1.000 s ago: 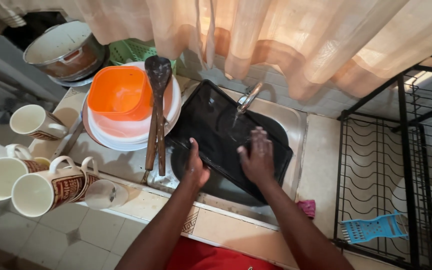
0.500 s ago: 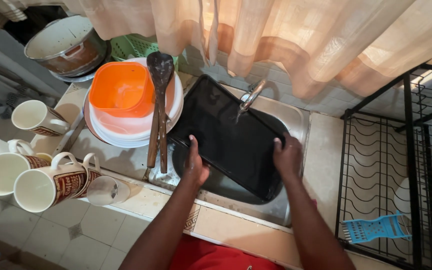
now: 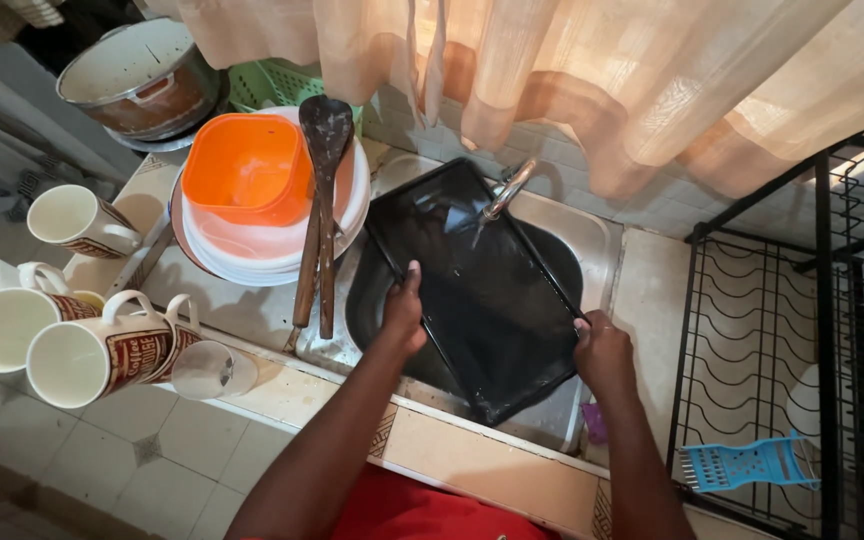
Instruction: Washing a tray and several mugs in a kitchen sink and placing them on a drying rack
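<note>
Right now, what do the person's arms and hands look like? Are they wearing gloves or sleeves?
No gloves or sleeves show. The left hand and right hand are bare, and both forearms are uncovered. No rings, watch or bracelets show. A bit of red clothing shows below the arms.

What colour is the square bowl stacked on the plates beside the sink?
Orange. The square bowl shows best in the head view, on the white plates left of the sink.

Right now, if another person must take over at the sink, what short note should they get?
Left hand grips the left edge of the black baking tray; right hand grips its right edge. The tray sits tilted in the sink, under the tap. Done: tray held by both hands under the tap. Left: mugs, plates with orange bowl and wooden spoons wait on the left; the rack at right looks almost bare.
</note>
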